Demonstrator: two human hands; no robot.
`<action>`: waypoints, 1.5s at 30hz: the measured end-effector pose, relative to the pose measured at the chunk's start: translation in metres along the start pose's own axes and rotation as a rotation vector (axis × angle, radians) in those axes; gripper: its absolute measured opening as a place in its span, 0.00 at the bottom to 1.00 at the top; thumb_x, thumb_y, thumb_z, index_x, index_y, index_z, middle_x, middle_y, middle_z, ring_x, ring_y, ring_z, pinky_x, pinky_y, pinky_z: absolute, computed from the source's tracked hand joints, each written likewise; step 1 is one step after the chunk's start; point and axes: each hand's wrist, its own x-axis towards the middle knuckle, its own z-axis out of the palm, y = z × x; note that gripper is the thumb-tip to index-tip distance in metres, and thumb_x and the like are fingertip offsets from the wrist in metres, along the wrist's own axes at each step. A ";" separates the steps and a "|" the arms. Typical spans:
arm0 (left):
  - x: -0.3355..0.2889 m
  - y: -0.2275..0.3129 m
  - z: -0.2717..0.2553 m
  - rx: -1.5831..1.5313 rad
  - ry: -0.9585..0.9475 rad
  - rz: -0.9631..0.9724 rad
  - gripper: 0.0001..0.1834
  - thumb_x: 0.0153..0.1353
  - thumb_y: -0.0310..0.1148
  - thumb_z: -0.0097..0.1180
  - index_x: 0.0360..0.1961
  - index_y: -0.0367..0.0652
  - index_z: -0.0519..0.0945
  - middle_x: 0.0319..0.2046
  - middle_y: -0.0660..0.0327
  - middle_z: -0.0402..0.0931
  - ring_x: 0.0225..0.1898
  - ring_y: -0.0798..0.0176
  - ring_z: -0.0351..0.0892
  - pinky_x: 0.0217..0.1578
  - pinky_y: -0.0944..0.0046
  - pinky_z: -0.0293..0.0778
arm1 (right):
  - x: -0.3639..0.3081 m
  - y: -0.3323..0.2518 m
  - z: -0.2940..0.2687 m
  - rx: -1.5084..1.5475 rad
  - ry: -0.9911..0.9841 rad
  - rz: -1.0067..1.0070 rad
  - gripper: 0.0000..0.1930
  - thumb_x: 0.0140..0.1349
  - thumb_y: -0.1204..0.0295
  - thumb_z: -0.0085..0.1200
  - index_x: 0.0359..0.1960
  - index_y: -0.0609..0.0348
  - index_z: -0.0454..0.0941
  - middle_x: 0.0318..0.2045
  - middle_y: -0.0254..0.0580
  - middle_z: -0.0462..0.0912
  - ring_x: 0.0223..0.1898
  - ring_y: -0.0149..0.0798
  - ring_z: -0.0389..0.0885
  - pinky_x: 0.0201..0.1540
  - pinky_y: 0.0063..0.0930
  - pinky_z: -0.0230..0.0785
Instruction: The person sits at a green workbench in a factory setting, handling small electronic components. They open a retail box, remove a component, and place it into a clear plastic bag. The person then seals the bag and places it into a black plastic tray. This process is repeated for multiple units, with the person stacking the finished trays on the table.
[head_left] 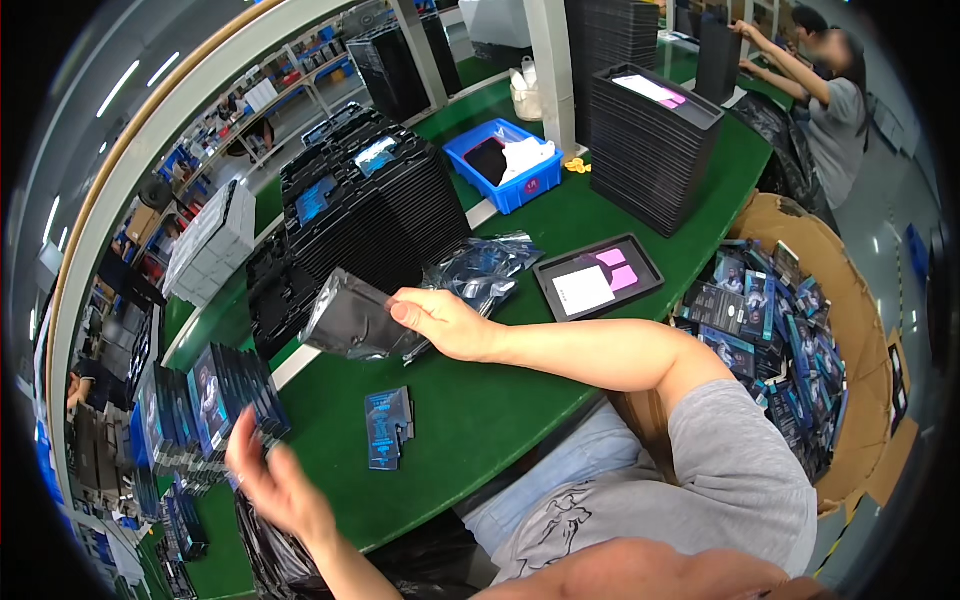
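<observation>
My right hand (pixel 450 322) reaches across the table with its thumb and fingers closed on a flat dark pouch in shiny plastic (pixel 350 318). What is inside the pouch I cannot make out. My left hand (pixel 280 482), a little blurred, is raised at the left with fingers apart and nothing in it. Beyond it stand upright rows of thin blue-and-black boxes (pixel 215 400). Between my hands lies a flat, notched, blue-and-black piece like a battery (pixel 385 432). Crumpled shiny plastic bags (pixel 485 268) lie just past my right hand.
Stacked black trays (pixel 385 215) stand behind the pouch. A shallow black tray (pixel 640 285) holds white and pink cards, near a tall tray stack (pixel 650 150). A blue bin (pixel 515 200) sits farther back. At right, a large carton (pixel 855 440) is full of boxes; people work beyond.
</observation>
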 end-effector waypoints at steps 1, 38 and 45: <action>0.014 0.004 0.026 -0.154 -0.109 -0.002 0.22 0.68 0.32 0.49 0.62 0.37 0.67 0.56 0.53 0.72 0.57 0.60 0.70 0.59 0.61 0.63 | -0.001 0.004 0.001 -0.029 -0.004 -0.016 0.20 0.73 0.57 0.44 0.46 0.65 0.76 0.35 0.33 0.79 0.40 0.25 0.72 0.47 0.23 0.67; 0.031 -0.010 0.094 -0.529 -0.939 -0.457 0.09 0.58 0.25 0.64 0.33 0.37 0.74 0.25 0.69 0.73 0.26 0.79 0.68 0.28 0.76 0.65 | -0.008 -0.009 -0.003 -0.050 -0.263 0.147 0.09 0.59 0.71 0.62 0.32 0.62 0.76 0.28 0.34 0.77 0.31 0.24 0.74 0.35 0.23 0.69; 0.025 -0.016 0.092 -0.625 -0.904 -0.371 0.07 0.60 0.28 0.63 0.32 0.38 0.76 0.23 0.72 0.70 0.25 0.79 0.64 0.26 0.75 0.62 | -0.006 -0.008 -0.005 -0.017 -0.414 0.225 0.13 0.65 0.65 0.58 0.35 0.62 0.72 0.27 0.33 0.76 0.28 0.24 0.74 0.28 0.21 0.68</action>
